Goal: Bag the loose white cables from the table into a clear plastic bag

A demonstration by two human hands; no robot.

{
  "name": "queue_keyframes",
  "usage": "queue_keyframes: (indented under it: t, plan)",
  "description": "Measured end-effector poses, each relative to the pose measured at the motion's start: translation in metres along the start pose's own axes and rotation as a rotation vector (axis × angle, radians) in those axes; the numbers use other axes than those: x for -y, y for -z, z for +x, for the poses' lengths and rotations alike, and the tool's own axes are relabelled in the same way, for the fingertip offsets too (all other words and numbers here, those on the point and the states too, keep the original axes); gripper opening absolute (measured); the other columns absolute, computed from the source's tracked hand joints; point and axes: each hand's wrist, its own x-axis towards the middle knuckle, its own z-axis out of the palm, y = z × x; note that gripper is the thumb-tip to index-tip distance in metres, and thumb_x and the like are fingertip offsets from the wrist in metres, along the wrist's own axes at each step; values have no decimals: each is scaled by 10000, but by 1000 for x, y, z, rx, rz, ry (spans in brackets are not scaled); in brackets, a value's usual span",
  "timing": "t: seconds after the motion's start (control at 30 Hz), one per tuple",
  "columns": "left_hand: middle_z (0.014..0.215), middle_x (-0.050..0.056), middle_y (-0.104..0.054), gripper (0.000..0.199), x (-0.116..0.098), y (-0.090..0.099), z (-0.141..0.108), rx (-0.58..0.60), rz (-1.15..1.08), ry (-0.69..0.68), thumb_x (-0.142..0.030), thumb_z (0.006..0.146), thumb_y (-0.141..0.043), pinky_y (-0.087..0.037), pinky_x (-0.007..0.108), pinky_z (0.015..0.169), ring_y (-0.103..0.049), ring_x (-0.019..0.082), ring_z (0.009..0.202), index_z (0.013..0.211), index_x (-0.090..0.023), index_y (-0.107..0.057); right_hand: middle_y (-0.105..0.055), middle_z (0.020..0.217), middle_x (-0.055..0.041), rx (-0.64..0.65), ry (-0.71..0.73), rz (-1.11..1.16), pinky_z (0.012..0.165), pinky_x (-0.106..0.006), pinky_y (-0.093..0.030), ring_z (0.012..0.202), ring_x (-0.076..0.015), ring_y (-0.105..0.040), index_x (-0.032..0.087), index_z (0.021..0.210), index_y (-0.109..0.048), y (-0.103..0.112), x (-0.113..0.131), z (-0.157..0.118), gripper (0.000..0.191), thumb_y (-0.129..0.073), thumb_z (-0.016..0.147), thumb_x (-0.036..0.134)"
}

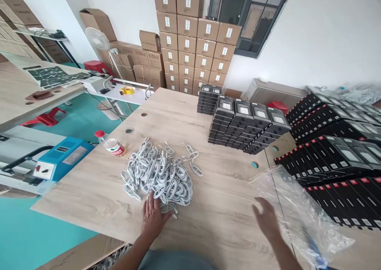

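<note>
A heap of coiled white cables (160, 173) lies on the wooden table. My left hand (152, 216) rests at its near edge, fingers stretched forward and touching the coils, thumb spread to the side. A single cable coil (170, 209) lies just right of that hand, by the thumb. My right hand (267, 219), slightly blurred, is over the table's right part with its fingers apart and nothing in it. Beside it spreads a clear plastic bag (300, 206). A few loose coils (192, 155) lie at the heap's right side.
Stacked black boxes (244, 123) stand at the back of the table, more black boxes (330, 159) at the right. A red-capped bottle (111, 144) stands left of the heap. A blue machine (64, 159) is at the left. Below the front edge sits an open carton (89, 254) holding cables.
</note>
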Motion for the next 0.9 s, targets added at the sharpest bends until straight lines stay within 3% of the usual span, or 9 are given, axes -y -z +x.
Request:
queue_keyframes:
  t: [0.1,0.17,0.23,0.3,0.43,0.57,0.7,0.8,0.9]
  plan:
    - [1555,279,-369,696,28,4,17,8,42,-31,-517,865,-559,-386,563,1108,-389,423,1422,1390,-72,-455,-644,1308,-183,243,96,-38,1144,-454,-396,1280,-303,-543,114,1218,-638,-73,97,21,516,-391,866,399]
    - [1560,251,-379,653,44,11,22,33,38,-72,-469,915,-514,-437,539,1072,-435,402,1396,1442,-97,-415,-594,1397,-149,346,150,-93,1159,-367,-374,1342,-246,-493,118,1335,-568,-109,157,34,497,-396,915,322]
    - [1572,224,-373,647,60,18,18,55,9,-180,-433,944,-492,-455,504,1075,-443,372,1402,1500,-131,-358,-548,1457,-125,394,198,-116,1155,-333,-363,1382,-228,-449,138,1423,-490,-135,201,45,534,-476,911,287]
    - [1592,196,-354,705,75,23,7,54,-7,-289,-397,953,-496,-454,477,1094,-416,345,1431,1574,-184,-239,-518,1480,-127,437,233,-151,1106,-358,-402,1385,-261,-439,165,1485,-414,-152,229,54,664,-597,854,259]
    - [1606,180,-345,824,91,23,-26,5,67,-302,-391,947,-510,-486,500,1070,-430,360,1422,1623,-238,-63,-555,1377,-138,517,268,-279,965,-387,-451,1279,-310,-512,251,1549,-291,-171,255,76,916,-702,738,136]
    - [1622,161,-325,906,84,22,-43,15,66,-213,-416,922,-553,-441,524,1127,-413,363,1435,1622,-261,1,-534,1365,-161,590,248,-429,912,-354,-438,1235,-294,-546,236,1561,-222,-179,271,103,986,-730,724,122]
    - [1640,128,-292,926,81,30,-42,61,-29,-203,-408,900,-594,-435,541,1136,-388,373,1448,1619,-320,-17,-525,1330,-199,539,219,-463,913,-363,-436,1209,-302,-557,147,1427,-402,-178,277,119,707,-685,779,117]
    - [1651,90,-274,846,80,46,-40,38,-102,-184,-341,907,-569,-476,555,1096,-412,379,1433,1608,-393,-99,-508,1323,-201,522,220,-431,908,-374,-447,1201,-312,-546,137,1271,-528,-168,267,120,515,-680,780,115]
    - [1580,83,-418,764,59,69,-42,39,-166,-252,-293,898,-554,-536,532,1037,-496,364,1374,1582,-421,-238,-511,1341,-157,544,237,-330,940,-342,-429,1220,-272,-516,171,1187,-574,-155,250,111,426,-669,778,98]
